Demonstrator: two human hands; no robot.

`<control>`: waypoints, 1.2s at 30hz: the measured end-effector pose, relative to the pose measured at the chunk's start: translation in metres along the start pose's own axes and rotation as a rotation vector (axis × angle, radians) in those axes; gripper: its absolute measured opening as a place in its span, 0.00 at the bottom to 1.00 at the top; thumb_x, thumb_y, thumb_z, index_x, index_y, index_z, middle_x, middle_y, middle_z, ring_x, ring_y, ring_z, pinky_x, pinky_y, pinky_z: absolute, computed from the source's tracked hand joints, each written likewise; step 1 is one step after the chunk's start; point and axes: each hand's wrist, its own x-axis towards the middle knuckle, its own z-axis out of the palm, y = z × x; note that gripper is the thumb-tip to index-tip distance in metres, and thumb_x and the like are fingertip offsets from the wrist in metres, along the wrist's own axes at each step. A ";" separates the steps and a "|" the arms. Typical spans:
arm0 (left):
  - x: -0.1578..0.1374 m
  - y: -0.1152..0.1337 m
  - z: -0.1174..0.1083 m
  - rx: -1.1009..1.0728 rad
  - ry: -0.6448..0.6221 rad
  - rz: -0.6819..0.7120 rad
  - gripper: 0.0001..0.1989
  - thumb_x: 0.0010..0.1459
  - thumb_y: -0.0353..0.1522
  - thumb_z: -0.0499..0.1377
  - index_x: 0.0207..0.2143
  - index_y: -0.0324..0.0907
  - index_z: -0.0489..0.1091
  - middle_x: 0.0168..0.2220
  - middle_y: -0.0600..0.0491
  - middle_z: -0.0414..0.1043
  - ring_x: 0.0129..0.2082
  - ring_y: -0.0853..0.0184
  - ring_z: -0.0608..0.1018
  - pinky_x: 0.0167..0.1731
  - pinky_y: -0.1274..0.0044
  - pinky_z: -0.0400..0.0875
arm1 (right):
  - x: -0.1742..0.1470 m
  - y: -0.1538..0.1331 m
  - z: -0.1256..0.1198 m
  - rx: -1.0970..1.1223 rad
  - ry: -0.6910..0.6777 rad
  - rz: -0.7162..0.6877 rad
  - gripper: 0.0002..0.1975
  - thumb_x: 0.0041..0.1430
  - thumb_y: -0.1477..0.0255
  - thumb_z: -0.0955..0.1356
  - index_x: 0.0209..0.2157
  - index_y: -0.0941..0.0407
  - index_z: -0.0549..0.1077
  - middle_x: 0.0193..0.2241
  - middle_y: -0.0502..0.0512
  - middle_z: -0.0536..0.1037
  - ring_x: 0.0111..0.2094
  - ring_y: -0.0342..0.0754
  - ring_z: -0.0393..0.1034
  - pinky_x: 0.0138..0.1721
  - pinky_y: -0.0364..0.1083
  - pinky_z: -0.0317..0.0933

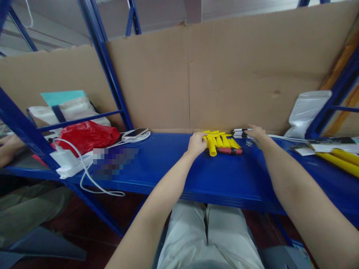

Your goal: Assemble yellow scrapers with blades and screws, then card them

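Note:
My left hand (197, 143) is closed, its fingers curled at the left side of a yellow tube (212, 148) whose open end faces me. Several more yellow pieces (224, 140) lie in a row beside it, with a red and black cylindrical thing (230, 151) just in front. Farther right, my right hand (257, 132) reaches over the ends of several black and white pen-like sticks (239, 133). A finger is stretched out to the left there; the other fingertips are partly hidden. Small shiny bits (248, 143) lie just below that hand.
On the blue shelf (165, 164), a phone (138, 132) rests on a coiled white cable at left. A power strip (75, 166) and red bag (88, 136) are farther left, near another person's arm (11, 149). Yellow sheets (340, 160) lie at right. Cardboard (224, 74) walls the back.

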 end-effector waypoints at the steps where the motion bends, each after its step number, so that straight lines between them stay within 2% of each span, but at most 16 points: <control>1: 0.000 0.000 0.000 -0.003 0.003 0.002 0.17 0.53 0.21 0.52 0.42 0.39 0.76 0.45 0.49 0.77 0.48 0.65 0.75 0.54 0.73 0.65 | 0.000 -0.002 0.002 -0.005 -0.021 0.032 0.25 0.54 0.64 0.65 0.54 0.54 0.70 0.50 0.66 0.72 0.53 0.64 0.65 0.49 0.62 0.61; 4: 0.000 0.000 0.001 -0.020 0.005 -0.001 0.17 0.53 0.21 0.53 0.42 0.38 0.76 0.46 0.48 0.76 0.48 0.65 0.75 0.54 0.73 0.65 | -0.007 -0.008 0.001 0.001 -0.073 0.139 0.22 0.56 0.64 0.63 0.52 0.54 0.72 0.52 0.66 0.71 0.55 0.63 0.63 0.49 0.60 0.61; 10: 0.001 -0.001 0.001 -0.032 -0.003 -0.006 0.17 0.53 0.21 0.53 0.42 0.37 0.76 0.45 0.48 0.77 0.48 0.65 0.75 0.53 0.73 0.65 | -0.027 -0.016 -0.005 0.041 -0.014 0.220 0.21 0.55 0.64 0.65 0.47 0.60 0.73 0.48 0.72 0.73 0.51 0.62 0.67 0.46 0.58 0.62; 16: 0.001 0.001 0.000 -0.043 0.002 0.004 0.17 0.53 0.20 0.53 0.42 0.37 0.75 0.45 0.48 0.77 0.47 0.65 0.75 0.54 0.72 0.65 | -0.031 -0.015 -0.006 0.059 0.028 0.268 0.22 0.51 0.66 0.69 0.45 0.64 0.73 0.46 0.77 0.72 0.51 0.64 0.67 0.47 0.59 0.61; 26: 0.001 0.002 -0.001 -0.037 0.001 0.005 0.17 0.52 0.19 0.53 0.42 0.35 0.76 0.45 0.47 0.77 0.47 0.64 0.76 0.53 0.73 0.66 | -0.041 -0.021 -0.014 0.064 0.091 0.233 0.21 0.54 0.63 0.68 0.43 0.65 0.74 0.42 0.76 0.74 0.47 0.63 0.70 0.44 0.55 0.64; 30: 0.002 0.002 0.000 -0.051 0.010 -0.002 0.17 0.52 0.20 0.53 0.41 0.38 0.76 0.44 0.48 0.77 0.47 0.65 0.76 0.53 0.72 0.66 | -0.039 -0.021 -0.018 0.120 0.143 0.205 0.16 0.53 0.65 0.68 0.38 0.64 0.75 0.38 0.74 0.76 0.44 0.62 0.71 0.42 0.54 0.64; 36: 0.001 0.002 0.000 -0.105 0.028 -0.027 0.16 0.51 0.19 0.54 0.40 0.36 0.76 0.43 0.47 0.77 0.46 0.64 0.76 0.53 0.72 0.67 | -0.033 -0.031 -0.037 0.271 0.242 0.116 0.07 0.48 0.68 0.69 0.28 0.58 0.71 0.30 0.65 0.75 0.39 0.58 0.71 0.41 0.52 0.63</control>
